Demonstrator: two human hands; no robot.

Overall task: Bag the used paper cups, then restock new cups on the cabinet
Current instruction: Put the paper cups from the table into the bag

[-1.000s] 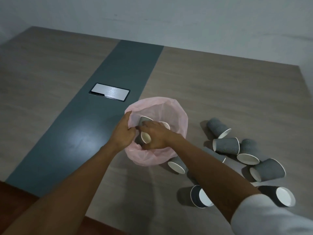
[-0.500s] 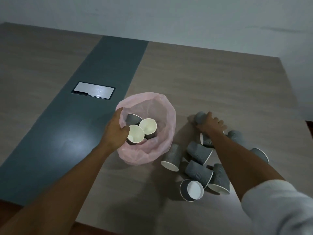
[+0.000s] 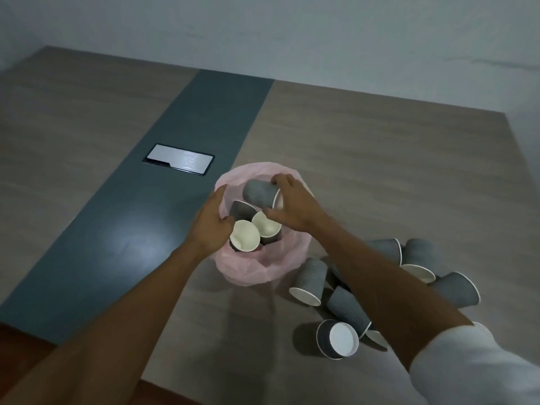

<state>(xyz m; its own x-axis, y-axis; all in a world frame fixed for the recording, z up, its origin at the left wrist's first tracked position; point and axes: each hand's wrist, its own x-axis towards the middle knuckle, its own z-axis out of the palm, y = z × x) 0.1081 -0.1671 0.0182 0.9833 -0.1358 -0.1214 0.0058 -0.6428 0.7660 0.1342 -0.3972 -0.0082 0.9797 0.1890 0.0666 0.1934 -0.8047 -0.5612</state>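
Observation:
A pink plastic bag (image 3: 280, 264) stands open on the table. My left hand (image 3: 209, 226) grips its left rim and holds it open. My right hand (image 3: 292, 206) holds a grey ribbed paper cup (image 3: 258, 194) sideways over the bag's mouth. Inside the bag lie three cups; two show their white insides (image 3: 245, 236), (image 3: 266, 225). Several more grey cups (image 3: 311, 279) lie tipped over on the table to the right of the bag, partly hidden by my right forearm. One of them (image 3: 339, 339) faces me with its mouth.
The wooden table (image 3: 380, 171) has a dark teal strip (image 3: 140, 229) down its middle, with a silver cable-box lid (image 3: 179, 158) set in it. A pale wall stands behind the table. The near table edge runs along the bottom left.
My right hand was reaching into the cup pile on the right; it has come back over the bag with a cup in it. The left hand kept hold of the bag rim.

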